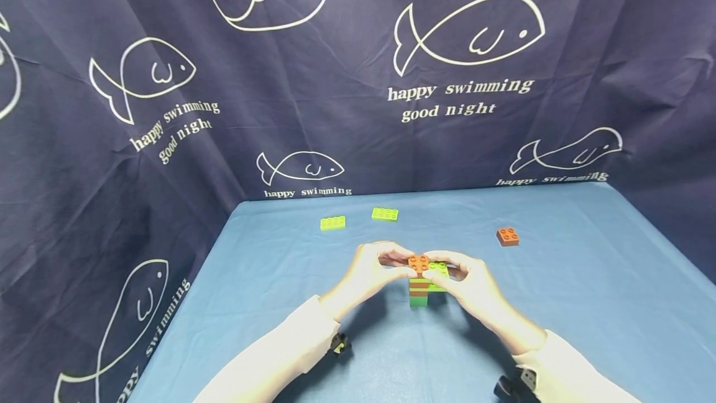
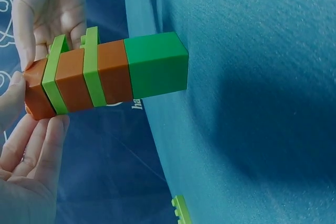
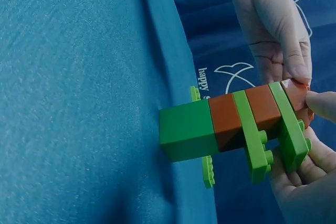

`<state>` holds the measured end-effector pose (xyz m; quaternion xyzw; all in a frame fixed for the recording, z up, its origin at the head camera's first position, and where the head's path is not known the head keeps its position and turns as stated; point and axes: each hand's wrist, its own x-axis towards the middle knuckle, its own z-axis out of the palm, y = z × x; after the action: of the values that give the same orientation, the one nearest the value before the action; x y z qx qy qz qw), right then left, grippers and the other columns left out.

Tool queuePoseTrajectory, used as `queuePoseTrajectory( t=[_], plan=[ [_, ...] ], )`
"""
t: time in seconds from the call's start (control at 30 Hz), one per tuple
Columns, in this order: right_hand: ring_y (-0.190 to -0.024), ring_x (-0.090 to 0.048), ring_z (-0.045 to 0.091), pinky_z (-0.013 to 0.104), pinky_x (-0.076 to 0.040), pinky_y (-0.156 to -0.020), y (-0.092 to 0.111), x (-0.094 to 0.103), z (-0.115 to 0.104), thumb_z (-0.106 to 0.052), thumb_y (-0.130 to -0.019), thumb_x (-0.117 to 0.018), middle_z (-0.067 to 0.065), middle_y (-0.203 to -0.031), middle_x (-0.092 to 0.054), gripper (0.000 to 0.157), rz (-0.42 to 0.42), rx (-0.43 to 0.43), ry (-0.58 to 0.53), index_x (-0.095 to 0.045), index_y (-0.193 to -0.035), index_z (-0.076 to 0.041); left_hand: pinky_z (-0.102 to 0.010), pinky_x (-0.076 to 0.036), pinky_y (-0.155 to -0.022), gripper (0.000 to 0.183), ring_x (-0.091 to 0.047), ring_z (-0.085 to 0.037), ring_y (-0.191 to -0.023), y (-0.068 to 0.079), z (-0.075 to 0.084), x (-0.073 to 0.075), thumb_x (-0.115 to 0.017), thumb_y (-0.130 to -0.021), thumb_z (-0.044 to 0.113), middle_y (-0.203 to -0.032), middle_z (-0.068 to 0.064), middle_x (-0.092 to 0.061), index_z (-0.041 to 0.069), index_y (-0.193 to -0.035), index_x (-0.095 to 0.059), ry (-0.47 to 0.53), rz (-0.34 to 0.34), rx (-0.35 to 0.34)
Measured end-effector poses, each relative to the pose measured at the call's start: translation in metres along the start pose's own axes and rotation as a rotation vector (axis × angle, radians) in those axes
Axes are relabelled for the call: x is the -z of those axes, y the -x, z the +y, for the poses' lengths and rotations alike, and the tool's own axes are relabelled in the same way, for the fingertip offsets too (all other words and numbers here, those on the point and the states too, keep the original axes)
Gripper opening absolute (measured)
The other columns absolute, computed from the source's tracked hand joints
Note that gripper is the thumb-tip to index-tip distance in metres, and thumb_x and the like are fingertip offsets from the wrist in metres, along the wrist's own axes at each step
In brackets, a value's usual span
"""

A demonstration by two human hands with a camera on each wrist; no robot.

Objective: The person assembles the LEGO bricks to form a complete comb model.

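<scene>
A tower of toy building bricks stands upright in front of me, its green block (image 2: 157,66) lowest. Above that block, orange bricks (image 3: 227,120) alternate with two flat lime plates (image 3: 253,142), which jut out toward the right. The top orange brick (image 1: 418,264) has studs facing up. My left hand (image 1: 376,267) pinches this brick from the left, thumb in front and fingers behind. From the right, my right hand (image 1: 470,280) grips the same brick, its thumb and fingertips at the edge beside the upper lime plate (image 1: 438,268).
Two loose lime plates (image 1: 332,223) (image 1: 385,214) lie toward the back of the blue-covered table (image 1: 268,247). A loose orange brick (image 1: 508,237) sits at the back right. Behind the table hangs a dark blue curtain (image 1: 358,111) with white fish drawings.
</scene>
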<state>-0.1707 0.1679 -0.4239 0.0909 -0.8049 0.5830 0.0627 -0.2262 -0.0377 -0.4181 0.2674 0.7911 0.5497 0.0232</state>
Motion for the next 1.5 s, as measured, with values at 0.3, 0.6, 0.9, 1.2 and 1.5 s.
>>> queuePoseTrajectory(
  t=[0.3,0.6,0.9,1.2,1.5],
  plan=[
    [-0.097,-0.067,0.004,0.015,-0.053,-0.085,-0.003,-0.001,0.001,-0.019,-0.085,-0.076,0.011,-0.114,-0.071,0.035,-0.020,0.034,0.019,-0.068,-0.116,-0.005,-0.018,-0.058,-0.077,0.031,-0.072,-0.015,-0.084,0.001,-0.002,0.000,-0.084,-0.074,0.013,-0.096,-0.004,-0.075,0.012,-0.103,-0.075,0.023,-0.002,0.026],
    [-0.101,-0.064,0.003,0.014,-0.050,-0.088,0.000,-0.002,0.006,-0.021,-0.086,-0.074,0.008,-0.115,-0.070,0.034,-0.029,0.030,0.025,-0.067,-0.117,-0.008,-0.019,-0.058,-0.073,0.027,-0.072,-0.011,-0.081,0.001,-0.003,-0.002,-0.082,-0.077,0.013,-0.094,-0.009,-0.075,0.009,-0.102,-0.073,0.045,-0.047,0.036],
    [-0.104,-0.062,0.001,0.015,-0.048,-0.089,0.003,-0.004,0.006,-0.022,-0.088,-0.072,0.008,-0.119,-0.068,0.036,-0.036,-0.002,0.002,-0.064,-0.121,-0.010,-0.018,-0.058,-0.076,0.024,-0.071,-0.008,-0.084,0.004,0.000,-0.003,-0.079,-0.080,0.012,-0.098,-0.010,-0.074,0.007,-0.102,-0.070,0.008,-0.058,-0.019],
    [-0.093,-0.066,0.005,0.018,-0.054,-0.081,-0.003,0.001,-0.004,-0.014,-0.088,-0.071,0.020,-0.120,-0.064,0.040,-0.143,-0.067,-0.141,-0.059,-0.122,0.003,-0.018,-0.058,-0.075,0.023,-0.072,-0.010,-0.082,0.005,0.001,-0.001,-0.080,-0.080,0.013,-0.097,-0.009,-0.075,0.008,-0.101,-0.071,-0.004,-0.061,-0.009],
    [-0.095,-0.066,0.004,0.017,-0.054,-0.083,-0.005,0.005,-0.006,-0.011,-0.089,-0.070,0.020,-0.119,-0.065,0.037,-0.181,-0.022,-0.137,-0.060,-0.121,0.005,-0.018,-0.058,-0.076,0.023,-0.071,-0.010,-0.082,0.003,0.003,-0.001,-0.079,-0.080,0.013,-0.097,-0.009,-0.074,0.008,-0.101,-0.071,-0.006,-0.068,-0.020]
  ],
)
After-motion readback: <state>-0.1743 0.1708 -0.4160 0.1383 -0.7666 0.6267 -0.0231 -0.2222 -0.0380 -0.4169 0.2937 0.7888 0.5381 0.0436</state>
